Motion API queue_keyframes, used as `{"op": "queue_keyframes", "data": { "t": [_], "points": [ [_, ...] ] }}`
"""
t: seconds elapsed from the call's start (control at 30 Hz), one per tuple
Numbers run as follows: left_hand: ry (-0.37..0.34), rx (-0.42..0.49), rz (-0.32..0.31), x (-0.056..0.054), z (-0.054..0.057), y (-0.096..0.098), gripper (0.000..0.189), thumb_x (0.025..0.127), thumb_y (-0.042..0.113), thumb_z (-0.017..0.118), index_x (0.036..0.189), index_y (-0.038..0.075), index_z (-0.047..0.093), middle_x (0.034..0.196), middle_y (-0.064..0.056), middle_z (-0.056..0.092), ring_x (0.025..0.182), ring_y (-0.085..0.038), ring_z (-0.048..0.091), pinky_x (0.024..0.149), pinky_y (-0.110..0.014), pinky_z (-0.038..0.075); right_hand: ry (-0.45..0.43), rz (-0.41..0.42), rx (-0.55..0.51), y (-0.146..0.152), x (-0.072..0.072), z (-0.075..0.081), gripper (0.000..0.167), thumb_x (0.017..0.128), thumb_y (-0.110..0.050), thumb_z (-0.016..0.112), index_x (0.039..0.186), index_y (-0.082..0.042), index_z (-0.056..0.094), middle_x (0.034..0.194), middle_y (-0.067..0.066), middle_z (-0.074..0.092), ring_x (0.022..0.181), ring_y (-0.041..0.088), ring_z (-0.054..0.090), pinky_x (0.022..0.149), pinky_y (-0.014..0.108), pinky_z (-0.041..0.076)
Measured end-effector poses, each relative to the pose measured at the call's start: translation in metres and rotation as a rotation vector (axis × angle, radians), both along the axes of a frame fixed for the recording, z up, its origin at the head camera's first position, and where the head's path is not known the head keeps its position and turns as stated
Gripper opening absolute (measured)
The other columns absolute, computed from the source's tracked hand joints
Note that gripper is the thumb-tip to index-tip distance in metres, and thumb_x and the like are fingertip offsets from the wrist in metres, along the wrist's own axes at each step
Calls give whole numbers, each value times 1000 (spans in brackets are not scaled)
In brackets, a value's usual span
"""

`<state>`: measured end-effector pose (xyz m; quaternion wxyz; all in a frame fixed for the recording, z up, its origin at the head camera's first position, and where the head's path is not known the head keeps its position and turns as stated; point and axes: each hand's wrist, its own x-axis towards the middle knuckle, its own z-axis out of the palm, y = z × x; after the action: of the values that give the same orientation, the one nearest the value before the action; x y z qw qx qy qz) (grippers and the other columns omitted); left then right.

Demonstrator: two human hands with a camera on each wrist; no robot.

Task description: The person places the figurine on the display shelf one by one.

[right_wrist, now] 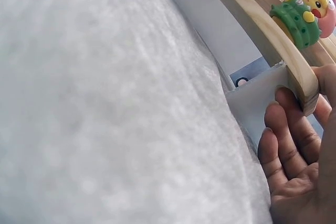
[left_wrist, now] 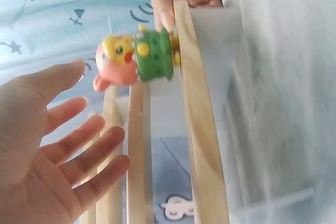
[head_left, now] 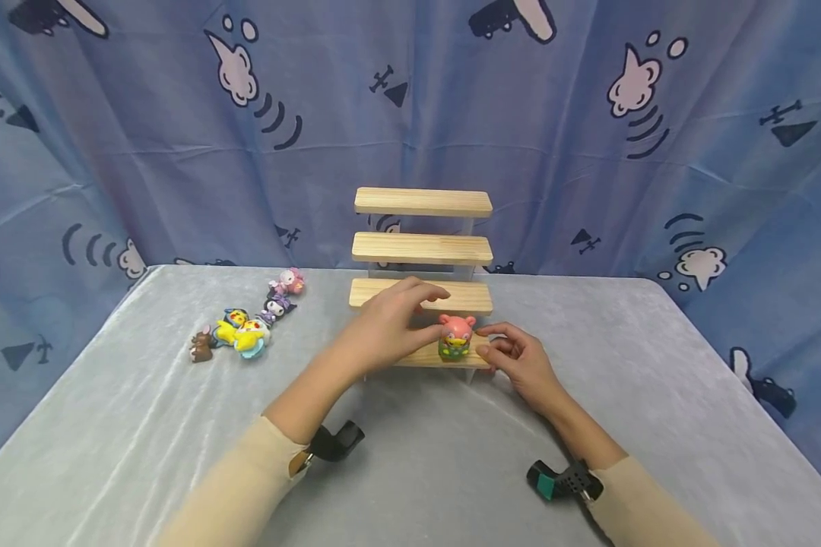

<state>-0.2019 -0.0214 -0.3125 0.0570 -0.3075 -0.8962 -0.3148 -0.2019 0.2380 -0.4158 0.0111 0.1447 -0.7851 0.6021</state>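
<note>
Your left hand (head_left: 393,325) was open, fingers spread and holding nothing, just left of a small glossy figurine with a pink head, yellow muzzle and green body (head_left: 455,342). That figurine stood upright near the right end of the lowest pale wooden plank (head_left: 417,356) of a four-tier stand with translucent side supports (right_wrist: 257,95). Your right hand (head_left: 523,368) gripped the plank's right end, its fingers curled underneath. To the left, on the pale grey cloth-covered tabletop (head_left: 424,471), you had a brown figurine (head_left: 201,346), yellow-and-blue figurines (head_left: 249,339) beside it, then a black-and-purple figurine (head_left: 276,307) and a pink-and-white figurine (head_left: 290,281) farther off. A blue patterned curtain (head_left: 410,144) hung at the far side.
</note>
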Motion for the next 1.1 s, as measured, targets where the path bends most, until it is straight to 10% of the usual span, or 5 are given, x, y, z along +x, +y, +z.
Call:
{"op": "queue_keyframes", "data": {
  "t": [1.1],
  "points": [
    [231, 131, 344, -6, -27, -153, 22, 98, 13, 64, 119, 8, 70, 119, -9, 71, 101, -25, 67, 84, -43, 56, -12, -20, 25, -1, 1, 1, 32, 97, -11, 66, 125, 3, 61, 77, -14, 69, 65, 4, 59, 62, 24, 55]
  ]
}}
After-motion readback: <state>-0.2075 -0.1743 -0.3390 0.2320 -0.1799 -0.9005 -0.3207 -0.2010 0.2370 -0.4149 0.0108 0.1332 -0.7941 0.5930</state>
